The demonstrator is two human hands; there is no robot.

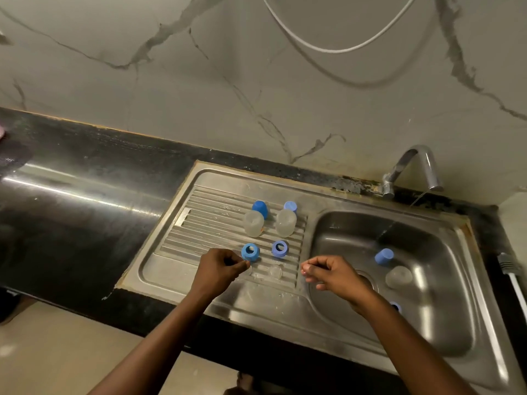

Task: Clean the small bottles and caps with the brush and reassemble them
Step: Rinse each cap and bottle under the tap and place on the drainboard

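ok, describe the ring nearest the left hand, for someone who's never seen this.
Find the steel sink; its ribbed drainboard is the left half. On the near ribs lies the left ring, beside the left hand. It is brighter blue than its purplish neighbour.

Left grip [221, 266] hovering over ribbed drainboard [182, 240], fingers curling, fingertips just beside blue ring [250, 252]; whether pinching anything, unclear. Right grip [330, 273] hanging at edge of basin [445, 309], thumb and forefinger meeting. Second ring [280, 248], two clear bottles [286, 222] and two blue caps [260, 208] sitting on drainboard. Another cap [384, 256] and another bottle [398, 277] lying in basin. Tap [413, 166] trickling thin stream. Black counter [85, 172] gleaming at left.
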